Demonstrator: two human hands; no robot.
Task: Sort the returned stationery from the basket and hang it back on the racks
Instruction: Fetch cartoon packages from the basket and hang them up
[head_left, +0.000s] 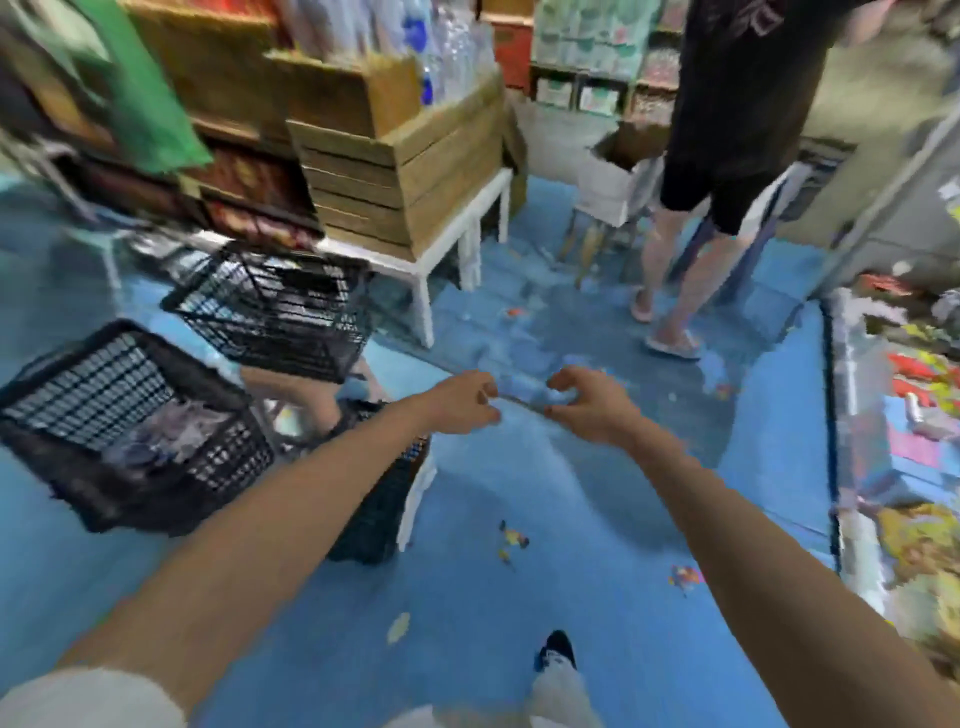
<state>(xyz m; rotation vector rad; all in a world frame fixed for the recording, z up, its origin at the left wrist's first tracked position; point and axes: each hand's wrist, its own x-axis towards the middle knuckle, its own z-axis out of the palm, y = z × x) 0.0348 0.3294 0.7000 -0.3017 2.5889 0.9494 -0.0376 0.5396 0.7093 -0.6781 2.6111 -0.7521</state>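
Both my arms reach forward over the blue floor. Between my hands is a small clear, bluish packet, blurred by motion. My left hand pinches its left end. The curled fingers and thumb of my right hand hold its right end. A black mesh basket with pale wrapped items inside stands at the left. A second black basket is behind it, and a third lies partly hidden under my left forearm.
A white table stacked with wooden crates stands ahead on the left. Another person in black shorts and sandals stands ahead on the right. A low display of colourful goods runs along the right edge. Small scraps litter the floor.
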